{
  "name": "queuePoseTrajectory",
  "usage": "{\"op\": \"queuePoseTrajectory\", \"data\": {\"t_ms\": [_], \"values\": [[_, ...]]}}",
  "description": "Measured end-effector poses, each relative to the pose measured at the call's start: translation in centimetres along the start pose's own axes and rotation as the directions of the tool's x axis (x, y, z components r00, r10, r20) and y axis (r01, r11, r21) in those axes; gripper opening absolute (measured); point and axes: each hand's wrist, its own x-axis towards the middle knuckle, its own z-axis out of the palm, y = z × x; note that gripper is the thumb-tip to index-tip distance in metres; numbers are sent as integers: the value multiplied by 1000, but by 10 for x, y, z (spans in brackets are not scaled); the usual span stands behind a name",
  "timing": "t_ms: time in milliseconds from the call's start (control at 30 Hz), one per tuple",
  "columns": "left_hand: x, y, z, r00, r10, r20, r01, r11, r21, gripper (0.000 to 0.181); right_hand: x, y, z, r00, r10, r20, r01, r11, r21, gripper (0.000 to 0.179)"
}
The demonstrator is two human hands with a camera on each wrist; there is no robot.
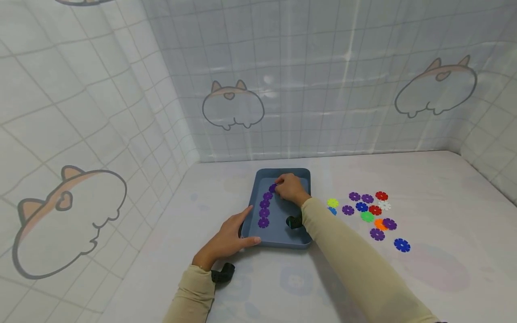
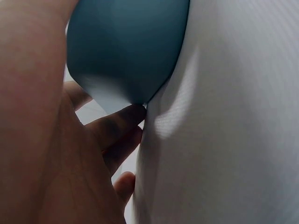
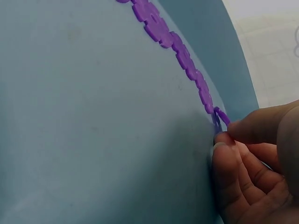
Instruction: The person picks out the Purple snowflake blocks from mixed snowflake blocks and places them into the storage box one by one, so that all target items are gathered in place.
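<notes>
A blue-grey tray (image 1: 282, 240) stands on the table with a line of several purple notched plastic discs (image 1: 264, 212) along its left part. In the head view my right hand (image 1: 291, 188) is over the far end of that line, pinching the farthest purple disc (image 3: 223, 116) between thumb and fingertips. That disc tilts up from the tray floor, beside the flat-lying discs (image 3: 184, 58). My left hand (image 1: 226, 235) holds the tray's near left corner, thumb by the near rim, fingers along the left side. In the left wrist view its fingers (image 2: 117, 126) touch the tray's outer wall (image 2: 126, 42).
Right of the tray lie several loose notched discs: purple (image 1: 377, 234), red (image 1: 381, 196), blue (image 1: 401, 245), green (image 1: 367, 216), white (image 1: 384, 205), yellow (image 1: 333, 203) and orange (image 1: 379, 224). A tiled-pattern sheet (image 1: 307, 112) hangs behind the table and at both sides.
</notes>
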Motion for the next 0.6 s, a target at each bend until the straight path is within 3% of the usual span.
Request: {"op": "queuePoseTrajectory", "data": {"t_ms": [600], "values": [[0, 2, 0, 1000, -10, 7, 10, 1000, -3, 99, 1, 2, 1, 998, -59, -4, 58, 992, -115, 28]]}}
